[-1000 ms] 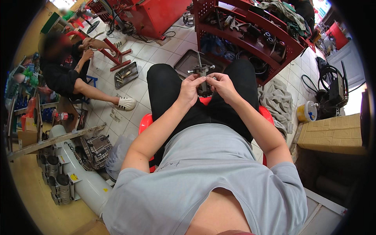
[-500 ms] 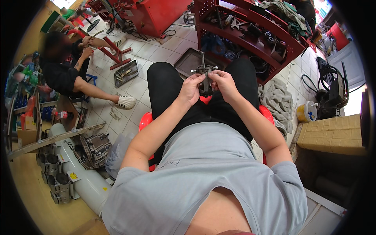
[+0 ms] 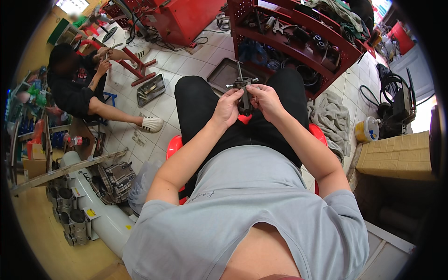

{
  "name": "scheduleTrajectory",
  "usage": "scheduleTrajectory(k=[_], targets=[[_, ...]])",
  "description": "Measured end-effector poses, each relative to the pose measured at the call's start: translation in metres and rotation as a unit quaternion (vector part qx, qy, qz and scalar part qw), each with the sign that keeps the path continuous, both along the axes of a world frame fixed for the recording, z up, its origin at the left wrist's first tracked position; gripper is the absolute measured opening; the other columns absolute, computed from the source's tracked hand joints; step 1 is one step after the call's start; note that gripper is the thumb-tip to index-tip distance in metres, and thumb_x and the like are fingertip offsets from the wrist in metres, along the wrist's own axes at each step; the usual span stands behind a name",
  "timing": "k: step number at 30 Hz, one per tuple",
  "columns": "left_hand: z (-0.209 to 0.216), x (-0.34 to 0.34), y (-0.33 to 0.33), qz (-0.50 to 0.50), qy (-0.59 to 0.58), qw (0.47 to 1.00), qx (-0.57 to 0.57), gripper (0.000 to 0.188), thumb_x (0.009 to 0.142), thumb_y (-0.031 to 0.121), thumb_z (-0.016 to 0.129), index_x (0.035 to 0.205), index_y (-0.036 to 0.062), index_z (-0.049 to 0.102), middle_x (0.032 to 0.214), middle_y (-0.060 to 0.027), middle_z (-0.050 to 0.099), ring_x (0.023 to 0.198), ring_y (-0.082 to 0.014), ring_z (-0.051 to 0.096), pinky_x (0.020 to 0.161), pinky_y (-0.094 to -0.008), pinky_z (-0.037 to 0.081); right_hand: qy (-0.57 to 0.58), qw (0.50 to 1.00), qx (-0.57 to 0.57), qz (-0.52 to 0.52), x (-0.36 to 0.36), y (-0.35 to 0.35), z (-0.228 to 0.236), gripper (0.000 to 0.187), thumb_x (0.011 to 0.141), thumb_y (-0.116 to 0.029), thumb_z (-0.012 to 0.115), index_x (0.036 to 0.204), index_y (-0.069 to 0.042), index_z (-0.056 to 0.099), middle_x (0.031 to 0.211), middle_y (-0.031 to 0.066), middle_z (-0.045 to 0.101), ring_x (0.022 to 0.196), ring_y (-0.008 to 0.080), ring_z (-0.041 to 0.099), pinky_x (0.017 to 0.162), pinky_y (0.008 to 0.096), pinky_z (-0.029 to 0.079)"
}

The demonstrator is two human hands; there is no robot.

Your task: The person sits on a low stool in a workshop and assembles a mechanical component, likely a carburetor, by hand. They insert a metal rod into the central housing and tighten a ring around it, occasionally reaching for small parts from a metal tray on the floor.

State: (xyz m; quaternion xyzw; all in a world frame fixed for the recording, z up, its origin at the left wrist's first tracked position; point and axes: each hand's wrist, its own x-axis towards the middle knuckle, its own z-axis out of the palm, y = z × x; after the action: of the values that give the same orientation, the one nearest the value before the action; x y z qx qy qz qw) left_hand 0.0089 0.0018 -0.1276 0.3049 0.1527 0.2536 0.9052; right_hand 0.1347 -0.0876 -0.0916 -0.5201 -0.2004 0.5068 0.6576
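Note:
Between my knees I hold a dark metal puller (image 3: pixel 242 83) with both hands. Its long central screw rod points up and away, a round body carries small bolts at the sides, and legs reach down toward the red seat. My left hand (image 3: pixel 227 108) grips the near left side of the tool, thumb against the body. My right hand (image 3: pixel 266 101) is closed at its right side, with thumb and fingertips pinched against the body. The exact contact under the fingers is partly hidden.
Beyond my knees lies a metal drip pan (image 3: pixel 215 74), beside a red tool cart (image 3: pixel 291 35) loaded with parts. A smaller tray of tools (image 3: pixel 151 90) sits on the tiles at left, near a seated co-worker (image 3: pixel 77 86). Rags (image 3: pixel 330 122) and a bucket (image 3: pixel 367 129) are at right.
The head view has shifted slightly. My hands stay on the puller with barely any movement. The co-worker's head and hands have moved a little.

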Motion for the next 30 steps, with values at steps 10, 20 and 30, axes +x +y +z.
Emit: scheduleTrajectory(k=[10,20,30], targets=[[0.007,0.0,0.004,-0.008,0.004,0.999,0.042,0.014,0.092,0.011,0.062,0.104,0.007,0.066,0.101,-0.0028,0.067,0.093,-0.0139,0.059,0.088,-0.0288,0.044,0.069,0.997,0.04,0.005,0.003,0.0,-0.005,0.014,0.088,-0.019,0.066,0.09,-0.006,0.064,0.069,-0.0048,0.054,0.057,0.0036,0.047,0.05,0.0194,0.033],[0.001,0.004,-0.001,0.012,-0.01,0.997,0.074,0.016,0.09,0.005,0.063,0.106,0.0083,0.066,0.102,-0.0023,0.068,0.09,-0.0117,0.062,0.085,-0.0271,0.047,0.048,0.998,0.043,0.003,0.001,-0.001,0.0,0.014,0.088,-0.02,0.068,0.087,-0.007,0.063,0.067,-0.0043,0.054,0.056,0.0035,0.049,0.049,0.0185,0.033],[-0.003,0.002,0.009,0.037,0.038,0.997,0.051,0.013,0.088,0.006,0.065,0.101,0.0069,0.066,0.096,-0.0048,0.069,0.092,-0.0157,0.063,0.084,-0.0304,0.049,-0.266,0.963,0.037,-0.034,0.022,0.004,0.003,0.023,0.088,-0.019,0.064,0.095,0.002,0.066,0.072,0.0014,0.064,0.056,0.0067,0.055,0.049,0.0223,0.04]])
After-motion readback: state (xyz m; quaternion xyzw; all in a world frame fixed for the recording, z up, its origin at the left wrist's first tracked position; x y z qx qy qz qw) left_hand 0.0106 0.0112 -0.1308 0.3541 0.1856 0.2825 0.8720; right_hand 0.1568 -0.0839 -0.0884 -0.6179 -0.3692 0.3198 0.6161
